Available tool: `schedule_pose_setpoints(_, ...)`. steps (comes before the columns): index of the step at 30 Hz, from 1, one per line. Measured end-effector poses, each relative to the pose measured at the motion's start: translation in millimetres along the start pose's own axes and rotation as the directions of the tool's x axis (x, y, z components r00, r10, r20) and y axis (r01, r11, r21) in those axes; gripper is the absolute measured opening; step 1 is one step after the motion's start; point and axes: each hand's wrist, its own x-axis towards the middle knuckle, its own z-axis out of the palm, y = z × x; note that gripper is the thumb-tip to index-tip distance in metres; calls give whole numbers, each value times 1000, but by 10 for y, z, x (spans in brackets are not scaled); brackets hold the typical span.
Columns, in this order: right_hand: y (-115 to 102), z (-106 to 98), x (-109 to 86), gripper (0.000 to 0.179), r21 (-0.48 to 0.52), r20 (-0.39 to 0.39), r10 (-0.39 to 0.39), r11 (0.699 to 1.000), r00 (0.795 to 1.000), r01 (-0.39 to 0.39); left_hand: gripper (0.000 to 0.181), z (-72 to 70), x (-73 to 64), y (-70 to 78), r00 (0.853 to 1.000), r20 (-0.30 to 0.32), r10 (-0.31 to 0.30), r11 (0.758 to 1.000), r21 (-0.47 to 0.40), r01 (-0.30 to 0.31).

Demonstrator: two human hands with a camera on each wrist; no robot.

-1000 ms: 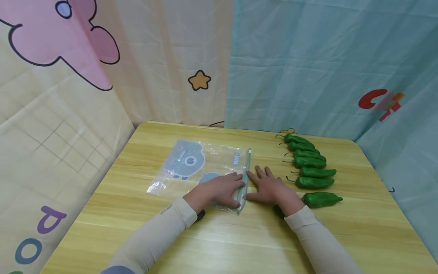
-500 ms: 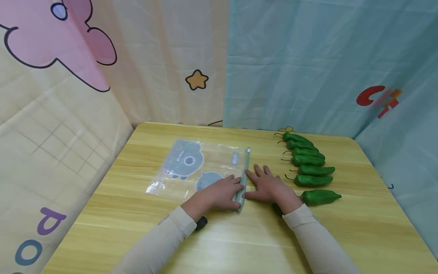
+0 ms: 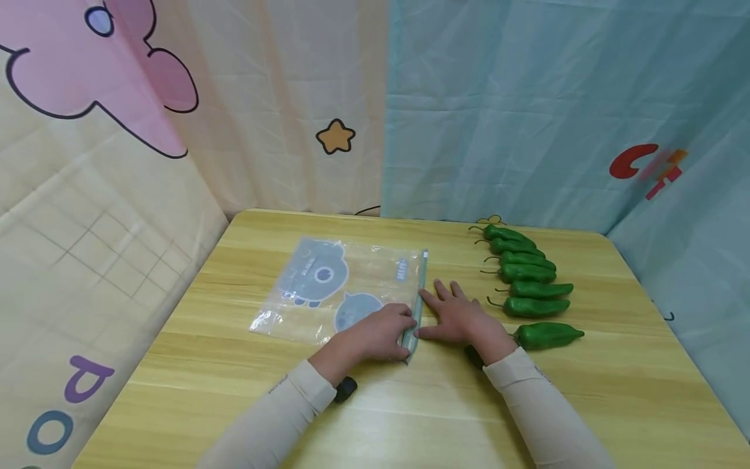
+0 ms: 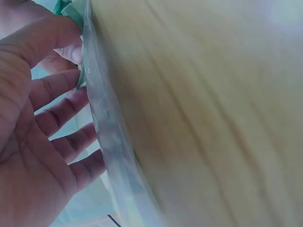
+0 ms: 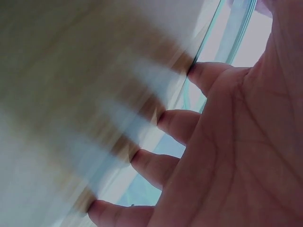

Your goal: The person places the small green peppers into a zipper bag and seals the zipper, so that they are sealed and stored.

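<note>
A clear plastic zip bag [image 3: 375, 257] with pale blue cartoon prints lies flat on the table, its green-edged zip strip [image 3: 423, 273] on the right side. My left hand [image 3: 377, 335] rests over the bag's near right corner. In the left wrist view, the fingers [image 4: 71, 106] are spread and bent a little, touching the bag, with the thumb by the green strip. My right hand [image 3: 459, 319] lies spread just right of the strip. Its fingertips [image 5: 177, 123] touch the table in the right wrist view, and thumb and index finger reach the strip's edge.
Several green peppers [image 3: 528, 273] lie in a column on the right, stems mostly to the left. The nearest pepper [image 3: 551, 335] is beside my right wrist, its stem end partly hidden. Printed curtains [image 3: 504, 117] stand behind the wooden table [image 3: 222, 391].
My left hand's fingers have drawn in slightly at the strip near the bag's corner. My right hand stays in place. The view has shifted slightly.
</note>
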Motion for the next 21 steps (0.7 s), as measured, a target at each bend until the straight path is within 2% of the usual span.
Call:
schedule_pose_setpoints(5,-3,-10,-10,91,-9,-2,2,1000,1000,-2,35,-14,-4,23,1000,-4,16,1000,-23,-16)
schedule_pose_setpoints(8,-5,-14,-5,92,-7,-4,1,1000,1000,-1,34,-19,-6,31,1000,9,4,999,-43,-3)
schedule_pose_setpoints(12,1,-13,1,92,0,1,4,1000,1000,-4,43,7,-7,19,1000,3,-13,996,-84,13)
schedule_pose_setpoints(17,4,-16,1,93,5,-1,6,1000,1000,-6,53,45,-24,14,996,-68,-50,988,-149,40)
schedule_pose_setpoints(21,-3,-15,0,93,8,-2,8,1000,1000,-8,55,55,-55,35,986,-130,-104,978,-196,77)
